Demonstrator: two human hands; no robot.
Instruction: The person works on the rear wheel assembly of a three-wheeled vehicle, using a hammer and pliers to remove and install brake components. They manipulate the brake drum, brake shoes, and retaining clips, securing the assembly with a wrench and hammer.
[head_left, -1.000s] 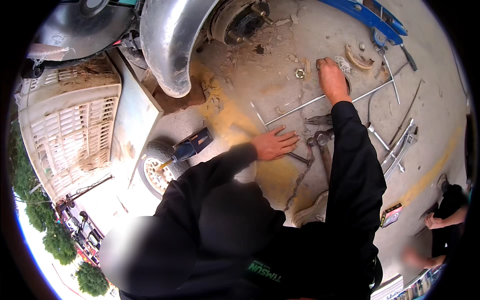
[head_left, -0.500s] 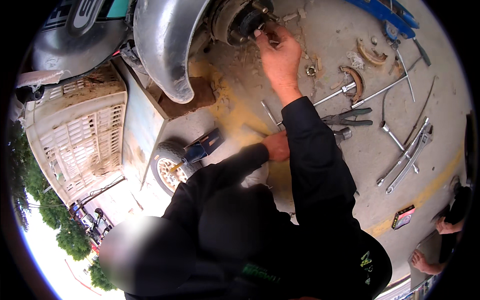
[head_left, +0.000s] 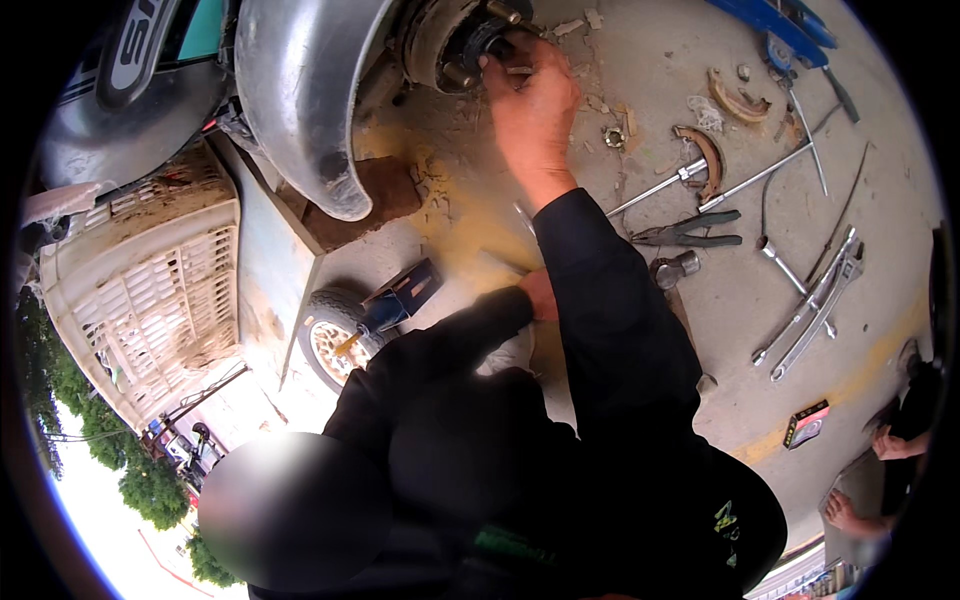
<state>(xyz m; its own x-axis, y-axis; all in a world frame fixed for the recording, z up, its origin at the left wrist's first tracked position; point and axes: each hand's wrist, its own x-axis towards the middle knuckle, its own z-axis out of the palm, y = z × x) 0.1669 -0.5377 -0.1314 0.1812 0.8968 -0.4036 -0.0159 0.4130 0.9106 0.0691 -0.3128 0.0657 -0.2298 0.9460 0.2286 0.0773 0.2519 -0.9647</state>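
Pinch grip, prob.: 1 R hand (head_left: 537, 108) at 1 hub (head_left: 470, 36)

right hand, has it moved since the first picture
Yes, leftward: the right hand went from right of the loose nut to its left, at the wheel hub.

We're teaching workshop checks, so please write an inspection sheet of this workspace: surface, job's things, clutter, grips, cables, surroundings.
Surface: concrete floor, dusty, with yellowish patches.
Job's things: wheel hub beside a silver-grey fender; two curved brake shoes, pliers, hammer and nut on the floor.
Clutter: loose flakes near the hub; small box.
Grips: right grip has its fingers at the hub, anything held unclear; left grip mostly hidden behind the right sleeve.
Cables: thin dark strand on the floor, cable or rod unclear.
Surroundings: pale lattice crate, small wheel, trees, another person at the right edge.
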